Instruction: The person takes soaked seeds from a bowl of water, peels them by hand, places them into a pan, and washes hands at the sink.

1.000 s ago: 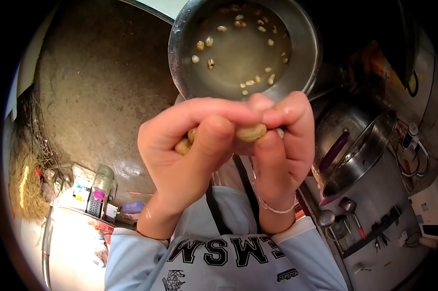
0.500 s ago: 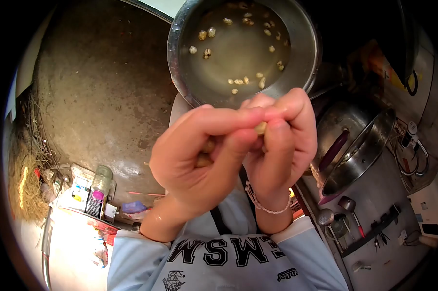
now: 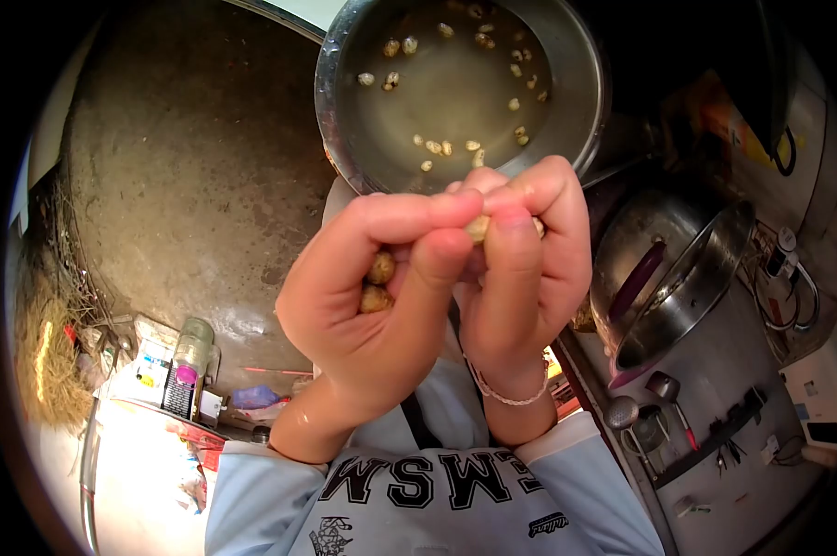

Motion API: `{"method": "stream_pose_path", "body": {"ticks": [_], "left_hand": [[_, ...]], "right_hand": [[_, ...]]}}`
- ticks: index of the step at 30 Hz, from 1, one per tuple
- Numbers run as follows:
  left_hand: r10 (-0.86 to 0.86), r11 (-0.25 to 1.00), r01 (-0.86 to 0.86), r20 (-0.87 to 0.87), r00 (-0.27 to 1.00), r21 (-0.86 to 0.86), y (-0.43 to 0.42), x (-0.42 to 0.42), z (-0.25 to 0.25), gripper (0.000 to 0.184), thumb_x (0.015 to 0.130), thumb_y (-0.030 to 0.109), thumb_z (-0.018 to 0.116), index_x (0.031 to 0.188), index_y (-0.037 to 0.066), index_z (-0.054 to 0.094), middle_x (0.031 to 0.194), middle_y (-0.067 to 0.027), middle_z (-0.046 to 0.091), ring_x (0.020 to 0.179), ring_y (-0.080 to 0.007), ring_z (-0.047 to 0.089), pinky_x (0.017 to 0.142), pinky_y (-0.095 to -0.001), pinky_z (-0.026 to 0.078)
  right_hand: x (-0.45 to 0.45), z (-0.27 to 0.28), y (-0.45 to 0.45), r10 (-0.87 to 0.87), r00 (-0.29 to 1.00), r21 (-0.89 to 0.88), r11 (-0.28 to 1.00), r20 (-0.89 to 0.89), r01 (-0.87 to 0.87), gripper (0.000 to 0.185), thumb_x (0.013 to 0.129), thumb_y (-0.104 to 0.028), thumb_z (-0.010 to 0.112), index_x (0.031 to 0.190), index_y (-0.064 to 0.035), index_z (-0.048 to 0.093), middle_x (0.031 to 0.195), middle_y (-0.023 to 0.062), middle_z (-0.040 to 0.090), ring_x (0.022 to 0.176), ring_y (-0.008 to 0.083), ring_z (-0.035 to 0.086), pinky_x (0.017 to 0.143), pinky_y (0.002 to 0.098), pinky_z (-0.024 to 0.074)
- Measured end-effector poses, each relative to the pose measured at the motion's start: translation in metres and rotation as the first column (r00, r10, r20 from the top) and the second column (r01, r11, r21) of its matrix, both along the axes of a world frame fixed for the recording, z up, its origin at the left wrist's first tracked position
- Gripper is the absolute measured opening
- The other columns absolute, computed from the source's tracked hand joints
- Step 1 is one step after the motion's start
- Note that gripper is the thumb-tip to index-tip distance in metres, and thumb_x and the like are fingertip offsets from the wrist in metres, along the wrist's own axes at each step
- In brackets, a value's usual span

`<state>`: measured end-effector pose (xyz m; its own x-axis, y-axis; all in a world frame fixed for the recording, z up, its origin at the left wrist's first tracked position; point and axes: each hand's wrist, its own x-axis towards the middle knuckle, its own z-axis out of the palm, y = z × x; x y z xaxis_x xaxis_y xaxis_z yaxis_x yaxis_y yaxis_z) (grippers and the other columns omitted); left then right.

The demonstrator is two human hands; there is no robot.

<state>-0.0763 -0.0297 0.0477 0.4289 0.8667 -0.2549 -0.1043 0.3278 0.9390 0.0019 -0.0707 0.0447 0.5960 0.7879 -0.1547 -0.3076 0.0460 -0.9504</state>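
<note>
My left hand point(image 3: 372, 296) is closed around a couple of tan peanuts point(image 3: 377, 298), which show in its curled palm. My right hand point(image 3: 529, 259), with a braided bracelet on its wrist, is closed and meets my left fingertips. Under the right thumb and forefinger, a pale peanut point(image 3: 477, 230) is pinched where the fingertips of both hands come together. Another bit of peanut shows by the right fingers. Beyond the hands stands a large metal pot point(image 3: 578, 93) of cloudy water, with several peanuts point(image 3: 446, 30) in it.
Metal basins point(image 3: 682, 296) stand at the right, above hanging ladles point(image 3: 622, 413). A clear jar point(image 3: 194, 341) with a pink lid and a straw broom point(image 3: 52, 361) are at the left. Brown floor point(image 3: 187, 185) stretches beyond them.
Since a second ago the thumbs have shifted over the pinched peanut, which now shows less. The peanuts in my left palm are more exposed. Those in the water have drifted.
</note>
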Motion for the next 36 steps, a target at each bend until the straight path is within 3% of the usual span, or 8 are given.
{"method": "stream_pose_path", "body": {"ticks": [3,11,14,21,26,29,31,36], "left_hand": [[0.063,0.998,-0.063,0.025,0.998,-0.02,0.0,0.007,0.001,0.014,0.08,0.009,0.054,0.085,-0.003,0.055,0.07,-0.0023,0.055,0.055,-0.0016,0.043,0.047,-0.0126,0.032],[0.07,0.996,-0.072,0.045,0.997,0.045,-0.001,0.007,0.001,0.017,0.081,0.014,0.053,0.084,-0.002,0.055,0.067,0.0,0.053,0.051,-0.0004,0.041,0.042,-0.0115,0.029],[0.064,0.967,-0.056,-0.024,0.998,0.25,0.0,0.005,-0.002,0.016,0.081,0.014,0.054,0.084,-0.002,0.055,0.067,-0.0007,0.054,0.051,-0.0009,0.042,0.042,-0.0119,0.03],[0.065,0.992,-0.062,-0.026,0.998,0.108,-0.004,0.005,0.007,0.016,0.081,0.014,0.054,0.083,-0.002,0.055,0.068,-0.0015,0.054,0.052,-0.0017,0.044,0.044,-0.0124,0.033],[0.124,0.987,-0.127,0.039,0.992,0.099,-0.002,0.006,0.001,0.016,0.081,0.014,0.054,0.084,-0.002,0.055,0.067,-0.0018,0.054,0.051,-0.0018,0.043,0.043,-0.0124,0.032],[0.096,0.957,-0.08,-0.044,0.994,0.279,0.001,0.004,-0.003,0.017,0.081,0.014,0.054,0.084,-0.002,0.055,0.067,-0.0015,0.053,0.051,-0.0017,0.043,0.043,-0.0127,0.032],[0.066,0.995,-0.061,-0.057,0.996,0.084,-0.001,0.003,0.002,0.018,0.08,0.016,0.055,0.084,-0.002,0.055,0.067,-0.0006,0.052,0.051,-0.0015,0.042,0.044,-0.0126,0.031],[0.018,0.994,-0.015,-0.027,0.999,0.106,-0.003,0.005,0.002,0.021,0.079,0.018,0.056,0.087,-0.002,0.054,0.066,0.0007,0.052,0.05,-0.0011,0.04,0.045,-0.0124,0.03]], "right_hand": [[0.0,0.0,0.001,0.006,0.998,0.039,0.999,0.065,-0.009,0.01,0.086,-0.01,0.04,0.082,-0.0011,0.038,0.065,0.0018,0.044,0.055,0.0041,0.036,0.049,0.0163,0.0313],[0.001,0.014,-0.001,0.018,0.953,-0.007,1.0,-0.302,-0.021,0.006,0.082,-0.003,0.04,0.087,-0.0001,0.037,0.079,0.0051,0.045,0.062,0.0046,0.039,0.055,0.0167,0.0346],[-0.002,0.01,-0.002,0.027,0.97,0.016,1.0,-0.241,-0.024,0.007,0.081,-0.002,0.04,0.088,0.0003,0.037,0.079,0.0056,0.045,0.061,0.0047,0.038,0.055,0.0167,0.0348],[0.008,-0.002,-0.009,0.168,0.954,0.202,0.972,-0.249,-0.119,0.006,0.083,-0.003,0.039,0.087,0.0,0.037,0.081,0.0056,0.044,0.065,0.0043,0.038,0.057,0.0151,0.0331],[-0.003,0.018,0.003,0.0,0.939,-0.013,1.0,-0.344,-0.005,0.006,0.084,-0.006,0.04,0.082,-0.0011,0.037,0.073,0.0032,0.044,0.062,0.0038,0.036,0.056,0.016,0.0321],[-0.008,0.012,0.004,-0.044,0.97,-0.032,0.999,-0.238,0.038,0.006,0.084,-0.006,0.04,0.082,-0.001,0.037,0.068,0.0023,0.044,0.06,0.0038,0.036,0.055,0.0166,0.0317],[-0.001,0.003,-0.001,0.015,0.98,0.029,1.0,-0.196,-0.009,0.006,0.084,-0.006,0.04,0.082,-0.0009,0.038,0.068,0.0025,0.044,0.06,0.004,0.036,0.054,0.0166,0.0312],[0.003,0.002,-0.002,0.036,0.988,0.092,0.996,-0.15,-0.022,0.013,0.086,-0.013,0.042,0.084,-0.0004,0.04,0.071,0.0036,0.045,0.061,0.0052,0.036,0.055,0.0169,0.0309]]}}
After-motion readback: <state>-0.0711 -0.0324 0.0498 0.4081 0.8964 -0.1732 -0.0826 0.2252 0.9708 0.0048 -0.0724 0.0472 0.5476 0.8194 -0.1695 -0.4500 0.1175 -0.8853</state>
